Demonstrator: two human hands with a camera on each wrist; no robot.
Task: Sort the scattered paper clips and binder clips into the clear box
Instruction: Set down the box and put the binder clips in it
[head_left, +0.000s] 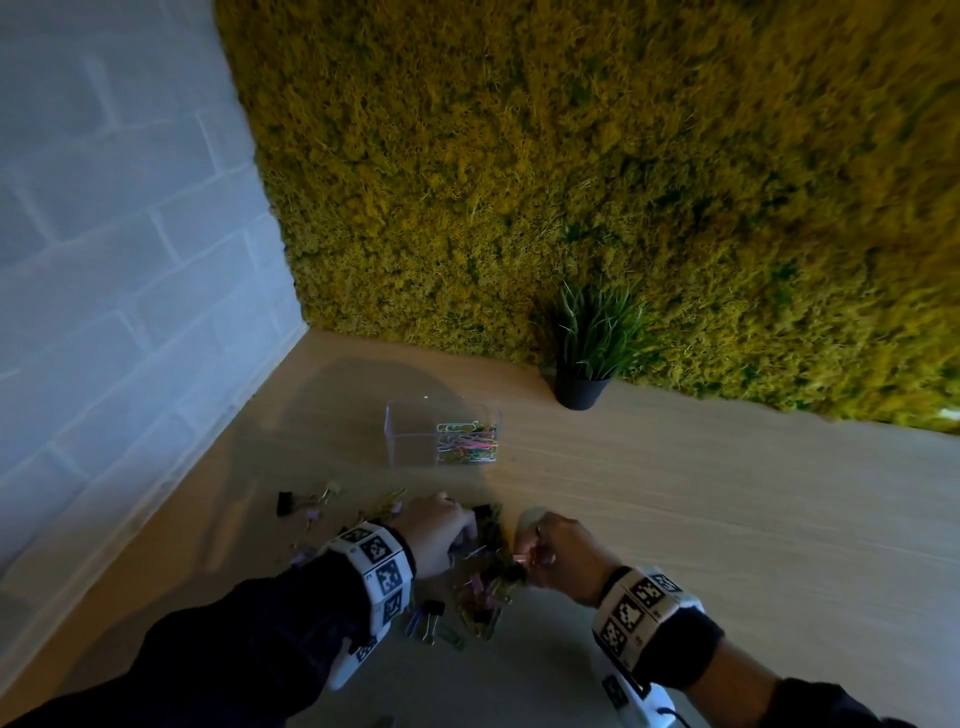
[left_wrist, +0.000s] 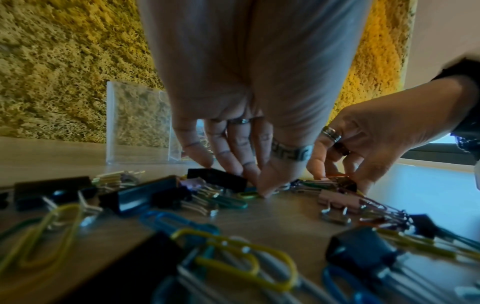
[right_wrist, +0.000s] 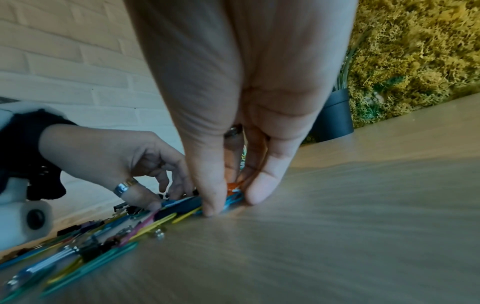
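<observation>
A clear box (head_left: 410, 441) stands on the wooden table (head_left: 701, 519); its right compartment holds several coloured paper clips (head_left: 467, 441), and the left one looks bare. Nearer me lies a scatter of paper clips and binder clips (head_left: 483, 592). My left hand (left_wrist: 249, 181) reaches down into the scatter, fingers curled behind a black binder clip (left_wrist: 218, 179) and the thumb tip at its near end, beside a green paper clip (left_wrist: 248, 194). My right hand (right_wrist: 231, 197) pinches orange and blue paper clips (right_wrist: 233, 190) between thumb and fingers on the table.
A small potted plant (head_left: 587, 364) in a dark pot stands against the moss wall (head_left: 571, 156) behind the box. A white brick wall (head_left: 104, 260) borders the table on the left. More binder clips (head_left: 306, 501) lie left of my left hand.
</observation>
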